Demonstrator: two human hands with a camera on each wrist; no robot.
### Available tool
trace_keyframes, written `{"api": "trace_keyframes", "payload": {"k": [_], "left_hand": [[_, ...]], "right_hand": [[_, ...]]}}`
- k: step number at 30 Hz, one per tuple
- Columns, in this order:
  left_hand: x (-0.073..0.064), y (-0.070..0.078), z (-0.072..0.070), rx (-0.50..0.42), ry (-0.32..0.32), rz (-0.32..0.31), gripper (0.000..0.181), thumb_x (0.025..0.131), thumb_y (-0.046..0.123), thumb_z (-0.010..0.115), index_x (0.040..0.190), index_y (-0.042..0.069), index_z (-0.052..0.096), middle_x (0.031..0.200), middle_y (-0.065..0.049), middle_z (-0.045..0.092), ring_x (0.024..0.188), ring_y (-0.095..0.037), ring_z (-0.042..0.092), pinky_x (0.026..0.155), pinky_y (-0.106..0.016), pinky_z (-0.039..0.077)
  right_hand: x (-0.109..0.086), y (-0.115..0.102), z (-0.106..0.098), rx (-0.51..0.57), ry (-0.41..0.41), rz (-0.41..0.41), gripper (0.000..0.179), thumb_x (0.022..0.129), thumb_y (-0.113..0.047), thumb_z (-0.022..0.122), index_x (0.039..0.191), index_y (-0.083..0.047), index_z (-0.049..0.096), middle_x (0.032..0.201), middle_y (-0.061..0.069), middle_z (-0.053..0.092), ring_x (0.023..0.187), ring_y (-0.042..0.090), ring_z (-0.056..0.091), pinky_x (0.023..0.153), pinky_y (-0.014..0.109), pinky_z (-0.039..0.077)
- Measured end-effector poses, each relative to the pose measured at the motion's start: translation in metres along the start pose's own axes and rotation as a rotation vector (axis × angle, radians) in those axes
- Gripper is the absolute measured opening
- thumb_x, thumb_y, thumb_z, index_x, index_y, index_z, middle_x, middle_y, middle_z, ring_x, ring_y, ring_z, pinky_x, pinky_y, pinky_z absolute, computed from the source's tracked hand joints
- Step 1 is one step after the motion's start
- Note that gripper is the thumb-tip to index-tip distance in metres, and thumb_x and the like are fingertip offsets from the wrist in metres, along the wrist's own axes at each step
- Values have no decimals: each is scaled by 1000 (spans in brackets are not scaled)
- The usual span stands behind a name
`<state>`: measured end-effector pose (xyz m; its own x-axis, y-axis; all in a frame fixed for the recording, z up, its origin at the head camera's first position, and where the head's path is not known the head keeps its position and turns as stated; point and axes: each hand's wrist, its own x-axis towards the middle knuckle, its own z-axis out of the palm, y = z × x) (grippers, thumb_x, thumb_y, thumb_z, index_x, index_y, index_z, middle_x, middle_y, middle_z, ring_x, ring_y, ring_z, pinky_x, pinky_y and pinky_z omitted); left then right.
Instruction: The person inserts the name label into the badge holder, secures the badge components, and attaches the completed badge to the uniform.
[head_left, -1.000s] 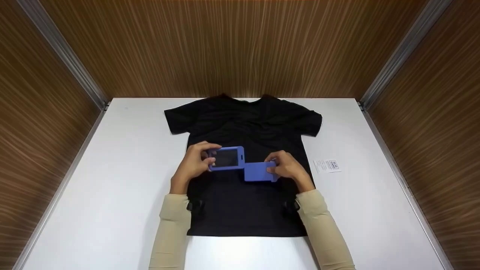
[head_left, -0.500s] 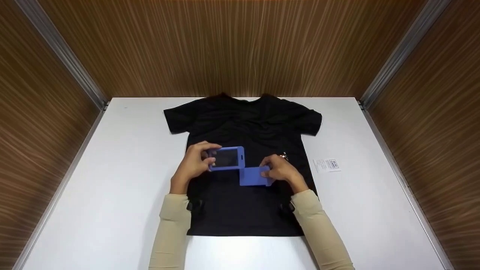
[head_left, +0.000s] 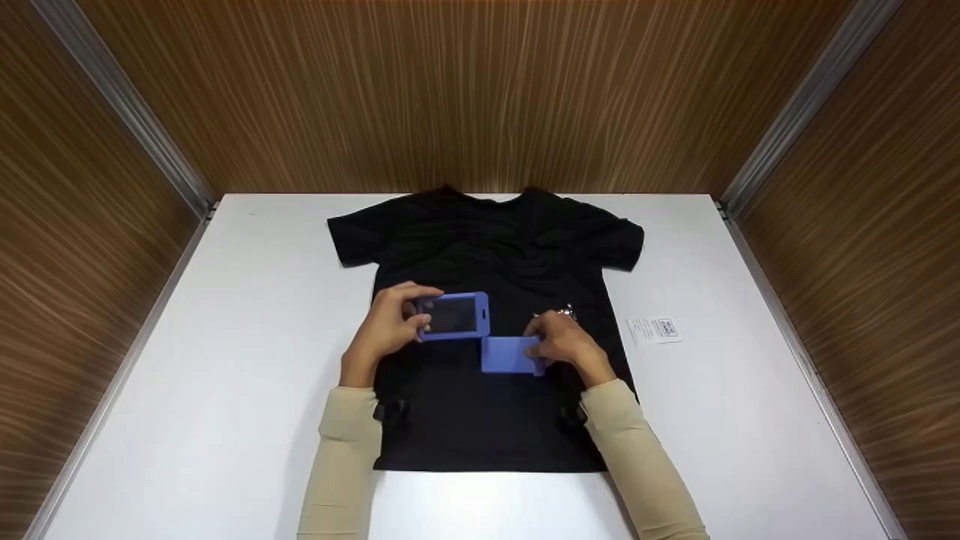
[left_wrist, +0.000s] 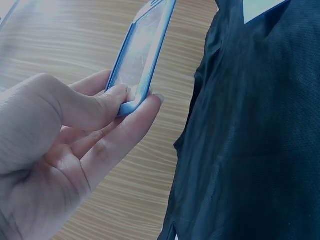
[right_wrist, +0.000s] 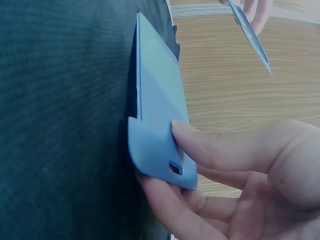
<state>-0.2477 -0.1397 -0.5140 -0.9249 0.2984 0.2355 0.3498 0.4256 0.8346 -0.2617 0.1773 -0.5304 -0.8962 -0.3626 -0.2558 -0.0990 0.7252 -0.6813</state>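
Note:
My left hand (head_left: 390, 322) pinches one end of a blue card-holder frame (head_left: 484, 319) with a clear window, held above the black T-shirt. The left wrist view shows the thumb on the window side of the frame (left_wrist: 157, 47) and fingers behind. My right hand (head_left: 566, 341) grips the end of a plain blue card-holder back (head_left: 506, 355), lower and to the right of the frame. In the right wrist view this back (right_wrist: 160, 85) has a raised lip with a small slot, and the thumb presses its face. A small shiny thing (head_left: 568, 310) shows behind the right hand; its kind is unclear.
The black T-shirt (head_left: 487, 435) lies spread on the white table (head_left: 247, 337). To its right lies a white printed card (head_left: 654, 331). Wood-grain panels (head_left: 480, 97) wall the table at the back and both sides.
My right hand has moved slightly left and nearer to me with the blue back. The shiny thing has come into view behind it. The left hand has kept still.

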Motion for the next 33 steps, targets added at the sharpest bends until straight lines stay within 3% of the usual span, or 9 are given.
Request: {"api": "trace_keyframes", "payload": {"k": [7, 15, 20, 33], "left_hand": [[0, 1, 0, 8, -4, -5, 45, 87, -18, 65, 125, 6, 74, 106, -18, 67, 66, -24, 70, 50, -25, 56], [-1, 1, -1, 5, 1, -4, 45, 87, -19, 65, 124, 6, 74, 105, -19, 66, 67, -24, 70, 50, -26, 57], [-1, 1, 0, 8, 4, -9, 45, 86, -19, 66, 124, 5, 74, 105, -18, 66, 67, -23, 70, 50, -25, 57], [0, 0, 1, 3, 3, -4, 45, 86, -18, 66, 123, 6, 75, 105, -18, 67, 65, -23, 68, 49, -25, 56]], "right_hand": [[1, -2, 1, -119, 42, -37, 27, 79, -7, 86, 103, 1, 78, 92, 15, 73, 64, 17, 69, 62, 30, 61], [1, -5, 3, -270, 101, -62, 28, 76, -13, 89, 100, -3, 79, 97, 14, 77, 93, 31, 71, 87, 48, 57], [0, -7, 4, -287, 118, -39, 27, 76, -14, 89, 99, -5, 80, 98, 12, 79, 96, 32, 72, 88, 51, 58], [-1, -5, 6, -304, 154, -79, 28, 71, -13, 92, 96, -5, 80, 91, 12, 78, 90, 31, 72, 85, 49, 58]]}}
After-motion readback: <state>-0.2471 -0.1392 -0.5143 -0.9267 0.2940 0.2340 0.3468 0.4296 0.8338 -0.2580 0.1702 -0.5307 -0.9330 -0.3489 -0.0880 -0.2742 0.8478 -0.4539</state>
